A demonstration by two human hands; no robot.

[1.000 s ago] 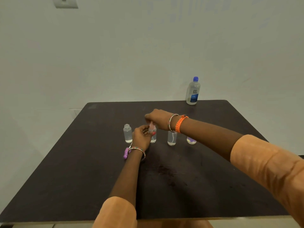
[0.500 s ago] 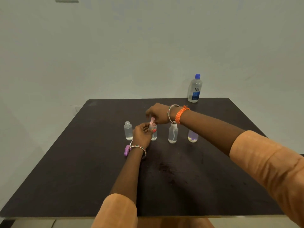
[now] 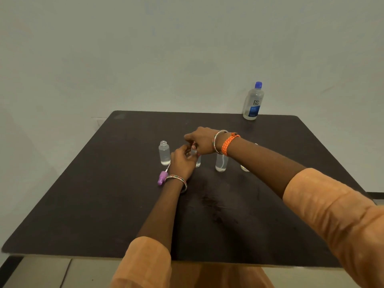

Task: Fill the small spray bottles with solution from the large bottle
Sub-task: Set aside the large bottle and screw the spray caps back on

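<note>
Near the middle of the dark worktop (image 3: pixel 104 204), both hands meet over one small spray bottle (image 3: pixel 197 162). The left hand (image 3: pixel 182 161) reaches forward from below, wrist bent slightly, its fingers curled round the bottle's body and holding it upright. The right hand (image 3: pixel 200 140) comes in from the right with the forearm stretched across the worktop; its fingers are bent downward and pinch a pinkish spray cap (image 3: pixel 193 146) at the bottle's neck. Whether that cap is fully seated is hard to tell, since the fingers cover most of it.

Just left of the held bottle stands an open small bottle (image 3: pixel 164 153), uncapped and partly filled with clear liquid. A purple sprayer head (image 3: pixel 162 177) with its thin tube lies on the worktop beside the left wrist. Right of the hands, another small bottle (image 3: pixel 221 162) has its top hidden behind the right wrist, and a fourth bottle (image 3: pixel 244 168) shows only its base below the forearm. The large bottle (image 3: pixel 253 101), blue-capped, stands upright at the far right edge, well apart from the hands.
</note>
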